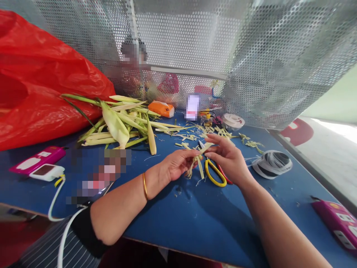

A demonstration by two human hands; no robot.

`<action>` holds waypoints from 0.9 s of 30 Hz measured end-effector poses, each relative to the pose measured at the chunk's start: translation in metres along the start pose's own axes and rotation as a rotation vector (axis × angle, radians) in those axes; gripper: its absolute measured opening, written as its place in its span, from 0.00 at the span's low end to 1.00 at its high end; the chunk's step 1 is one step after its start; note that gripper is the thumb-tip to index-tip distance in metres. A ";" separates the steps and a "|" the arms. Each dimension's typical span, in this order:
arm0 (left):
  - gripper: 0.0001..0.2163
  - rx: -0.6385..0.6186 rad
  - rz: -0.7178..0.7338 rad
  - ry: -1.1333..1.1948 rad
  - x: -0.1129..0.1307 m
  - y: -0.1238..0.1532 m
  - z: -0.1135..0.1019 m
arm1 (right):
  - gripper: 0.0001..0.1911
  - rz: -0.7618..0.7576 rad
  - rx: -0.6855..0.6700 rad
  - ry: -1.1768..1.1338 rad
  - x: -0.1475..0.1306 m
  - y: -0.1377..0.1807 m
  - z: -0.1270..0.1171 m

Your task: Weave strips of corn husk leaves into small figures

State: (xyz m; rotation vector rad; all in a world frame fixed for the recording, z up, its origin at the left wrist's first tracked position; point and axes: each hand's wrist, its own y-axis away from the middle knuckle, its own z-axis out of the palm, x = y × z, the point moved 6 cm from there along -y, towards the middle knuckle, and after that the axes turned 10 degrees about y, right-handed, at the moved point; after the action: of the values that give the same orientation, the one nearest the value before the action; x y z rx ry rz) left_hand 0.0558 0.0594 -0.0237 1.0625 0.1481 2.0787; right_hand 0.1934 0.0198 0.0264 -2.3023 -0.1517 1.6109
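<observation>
My left hand (180, 163) is closed, pinching a small bundle of pale corn husk strips (201, 169) whose ends hang below the fingers. From the bundle, one strip slants up toward my right hand (227, 156), where thumb and curved fingers close around its upper end. Directly beneath the hands lie scissors (216, 176) with one yellow and one red handle; my right hand partly hides them. Cut husk pieces (185, 138) are scattered just beyond. A larger pile of whole corn husks (117, 124) lies to the left.
A red plastic bag (50, 82) bulges at the left. A spool of whitish thread (272, 163) sits at the right, a tape roll (233, 121) farther back. An orange tissue pack (161, 108) and a phone (192, 106) stand before the perforated screen (189, 37). A white cable (63, 234) crosses my left sleeve.
</observation>
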 end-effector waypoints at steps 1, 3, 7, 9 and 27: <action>0.06 -0.011 0.002 -0.012 0.000 0.000 0.001 | 0.24 -0.014 -0.030 0.037 0.000 0.000 0.000; 0.06 -0.041 0.006 -0.038 0.000 0.001 0.003 | 0.16 -0.027 -0.072 0.123 0.000 0.000 0.002; 0.08 -0.089 -0.005 -0.078 -0.001 0.004 0.007 | 0.10 0.001 -0.135 0.118 0.001 0.003 0.004; 0.10 -0.115 -0.019 -0.107 0.000 0.005 0.009 | 0.10 0.016 -0.137 0.116 0.000 0.004 0.004; 0.06 -0.016 -0.137 -0.216 0.004 0.011 0.007 | 0.06 -0.334 -0.122 0.487 -0.023 0.007 0.003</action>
State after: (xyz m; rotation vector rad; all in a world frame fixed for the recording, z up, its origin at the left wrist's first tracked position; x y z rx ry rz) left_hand 0.0532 0.0527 -0.0121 1.2235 0.0930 1.8280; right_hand 0.1815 0.0081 0.0440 -2.5189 -0.4953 0.8764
